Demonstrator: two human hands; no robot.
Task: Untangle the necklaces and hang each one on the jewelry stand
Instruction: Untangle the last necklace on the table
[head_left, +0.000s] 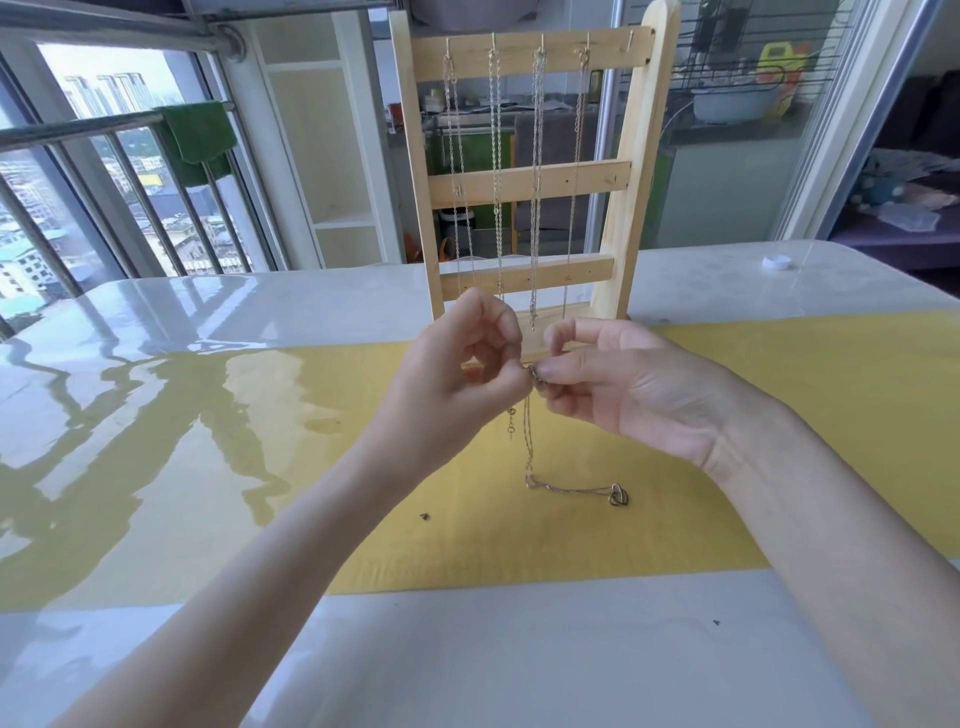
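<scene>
Both hands raised just near of the stand's foot, close together over the yellow mat. Left hand curled, thumb and fingertips pinching the upper end of the last necklace; right hand likewise pinching it just beside, other fingers loosely bent. Small bunch of chain between the two pinches (probably a knot or the clasp, too small to tell). Rest of chain hanging straight down, tail and heart pendant lying on the mat — held high, likely so weight pulls the loops straight. Wooden stand at far centre of the table, four chains already hung from top-rail hooks, rightmost hook bare. Judged nearly finished: one necklace left to free and hang.
</scene>
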